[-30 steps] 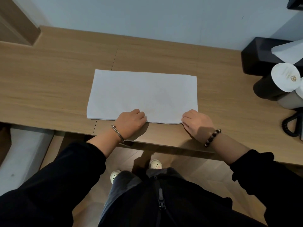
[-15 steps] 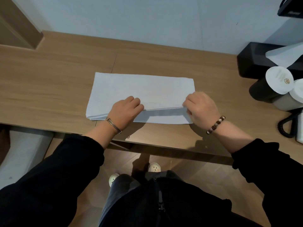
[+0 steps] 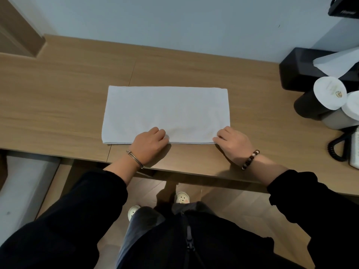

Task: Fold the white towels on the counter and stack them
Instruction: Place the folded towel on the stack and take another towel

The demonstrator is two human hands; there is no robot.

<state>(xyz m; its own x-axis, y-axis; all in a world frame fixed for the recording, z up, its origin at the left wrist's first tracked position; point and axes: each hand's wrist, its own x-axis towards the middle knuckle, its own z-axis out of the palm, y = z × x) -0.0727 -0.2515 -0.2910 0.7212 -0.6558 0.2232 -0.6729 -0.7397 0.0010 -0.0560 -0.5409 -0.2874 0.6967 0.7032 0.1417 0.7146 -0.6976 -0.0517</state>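
One white towel (image 3: 167, 111) on counter (image 3: 58, 105), two hands, left hand (image 3: 149, 147), right hand (image 3: 236, 145), curled fingers (image 3: 160, 133) pinching near edge

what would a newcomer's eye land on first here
First the white towel, lying flat and rectangular in the middle of the wooden counter. Next the left hand and right hand, each holding the towel's near edge, the right at its corner. At the far right stand paper-lidded cups in front of a black tissue box.
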